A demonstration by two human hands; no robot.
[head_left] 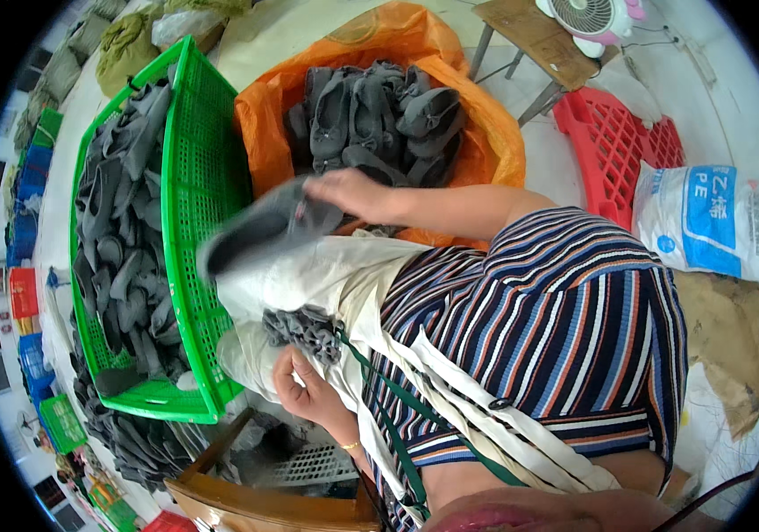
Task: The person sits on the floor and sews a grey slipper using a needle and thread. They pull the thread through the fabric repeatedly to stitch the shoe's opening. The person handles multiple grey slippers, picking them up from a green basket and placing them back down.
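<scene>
I've got the right hand (354, 193) with its fingers closed over the bag-side end of a grey shoe (266, 226); the hold looks to be at that one end only. The shoe is up over the white apron (282, 282) on the lap, its far end overlapping the right wall of the green crate (208, 160) in my view; can't tell if it touches. It's blurred, so toe vs heel is unclear. Left hand (311, 395) is half curled at the apron's lower edge, just beside a heap of small dark-grey pieces (301, 332); can't tell if the fingertips pinch one. Risks, my read: one-end hold lets the shoe swing and clip the crate's right rim, or slip out and land among the crate's grey shoes (122, 230). Heap sits loose on sloping cloth, so a knee shift or a snag on the green strap (386, 390) could spill it. Orange bag (490, 133) stands right by the crate's upper right corner, full of similar shoes (370, 115), so mix-ups are easy.
</scene>
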